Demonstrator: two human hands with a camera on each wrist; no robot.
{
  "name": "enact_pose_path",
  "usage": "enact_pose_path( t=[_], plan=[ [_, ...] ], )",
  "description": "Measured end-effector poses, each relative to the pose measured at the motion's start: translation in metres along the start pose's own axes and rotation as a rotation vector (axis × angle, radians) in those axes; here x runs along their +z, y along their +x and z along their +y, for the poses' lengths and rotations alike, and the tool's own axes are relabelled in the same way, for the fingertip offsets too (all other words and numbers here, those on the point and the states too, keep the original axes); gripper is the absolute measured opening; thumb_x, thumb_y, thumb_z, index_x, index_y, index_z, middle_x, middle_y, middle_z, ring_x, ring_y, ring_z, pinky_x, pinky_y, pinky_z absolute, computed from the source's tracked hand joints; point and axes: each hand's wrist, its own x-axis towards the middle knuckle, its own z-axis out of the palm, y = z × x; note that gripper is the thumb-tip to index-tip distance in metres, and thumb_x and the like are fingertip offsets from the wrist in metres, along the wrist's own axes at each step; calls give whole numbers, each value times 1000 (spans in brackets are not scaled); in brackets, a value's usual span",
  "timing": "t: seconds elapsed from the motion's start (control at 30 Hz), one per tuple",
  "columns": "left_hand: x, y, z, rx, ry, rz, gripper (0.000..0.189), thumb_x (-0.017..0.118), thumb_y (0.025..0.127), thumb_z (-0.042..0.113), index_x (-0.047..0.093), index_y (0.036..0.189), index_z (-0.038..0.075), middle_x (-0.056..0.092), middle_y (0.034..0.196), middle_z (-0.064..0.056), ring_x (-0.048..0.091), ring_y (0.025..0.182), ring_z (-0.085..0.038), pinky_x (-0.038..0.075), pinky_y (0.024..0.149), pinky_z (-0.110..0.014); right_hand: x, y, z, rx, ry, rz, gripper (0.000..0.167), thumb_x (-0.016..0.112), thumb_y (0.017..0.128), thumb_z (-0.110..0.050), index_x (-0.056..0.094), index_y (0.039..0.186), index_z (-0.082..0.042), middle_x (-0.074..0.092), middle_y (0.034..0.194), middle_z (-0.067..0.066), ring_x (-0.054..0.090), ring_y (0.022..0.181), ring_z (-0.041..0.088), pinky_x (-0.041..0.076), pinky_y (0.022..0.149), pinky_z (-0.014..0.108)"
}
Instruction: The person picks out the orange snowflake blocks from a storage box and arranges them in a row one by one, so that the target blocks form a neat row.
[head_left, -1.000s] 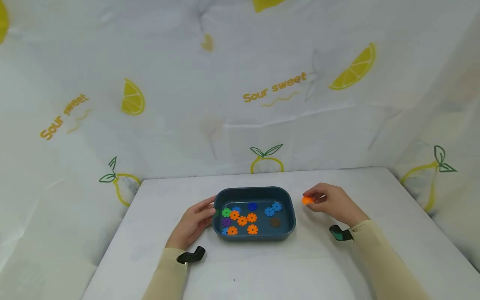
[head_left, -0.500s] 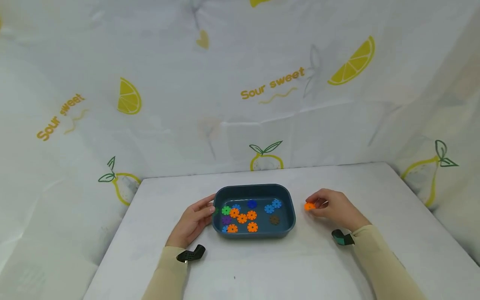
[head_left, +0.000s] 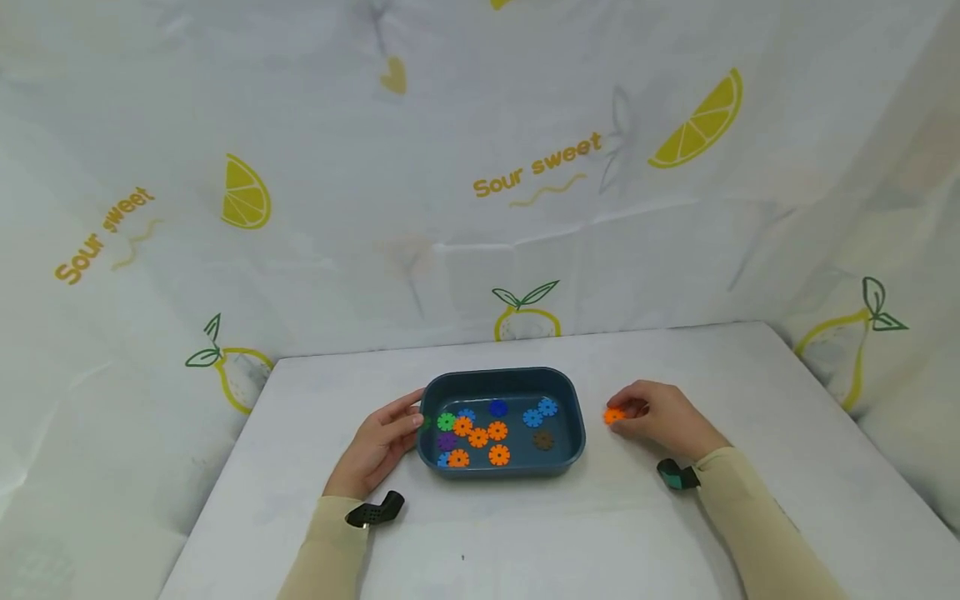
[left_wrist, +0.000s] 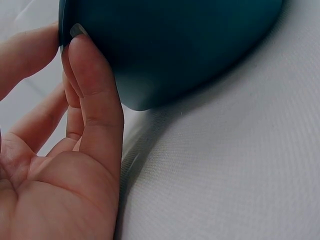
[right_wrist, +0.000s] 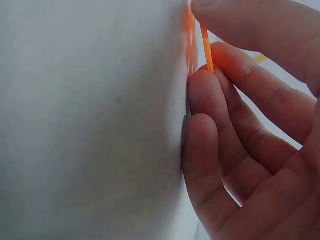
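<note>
A dark blue-green plastic tray (head_left: 501, 472) holds several notched snowflake building discs, among them orange discs (head_left: 498, 455), a green disc (head_left: 447, 422), a purple disc (head_left: 447, 442) and a brown disc (head_left: 543, 439). At its left end my left hand (head_left: 372, 446) grips the rim, fingers and thumb on either side of the wall. To the right of the tray, my right hand (head_left: 663, 417) pinches another orange disc (head_left: 613, 415) between thumb and fingertips. In the right wrist view that disc (right_wrist: 207, 50) appears edge-on, close over the white surface, which carries its orange reflection.
A white-covered table (head_left: 525, 542) lies under both hands. Behind it hangs a white sheet (head_left: 337, 275) printed with lemons and lettering. Black wrist devices (head_left: 377, 510) sit below both hands. Blue discs (head_left: 540, 412) lie in the tray's right half.
My right hand has come down and a little nearer with the orange disc, then stays almost still. The left hand keeps its grip on the tray; the head view has shifted slightly.
</note>
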Motion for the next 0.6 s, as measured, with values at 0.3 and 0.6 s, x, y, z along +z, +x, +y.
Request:
enact_pose_path(
  t=[0.3, 0.6],
  plan=[
    [1, 0, -1, -9, -11, 21, 55, 70, 105, 9, 55, 158, 12, 71, 130, -7, 68, 110, -16, 60, 102, -28, 5, -2, -1, 22, -23, -16, 25, 86, 91, -22, 80, 114, -18, 70, 99, -3, 60, 93, 18, 52, 80, 27],
    [3, -1, 1, 9, -2, 8, 54, 68, 106, 10, 54, 159, 12, 69, 132, -8, 67, 112, -16, 59, 103, -28, 3, 0, -3, 26, -20, -3, 24, 86, 90, -20, 80, 114, -17, 70, 100, -1, 60, 93, 19, 52, 79, 28]
  ],
)
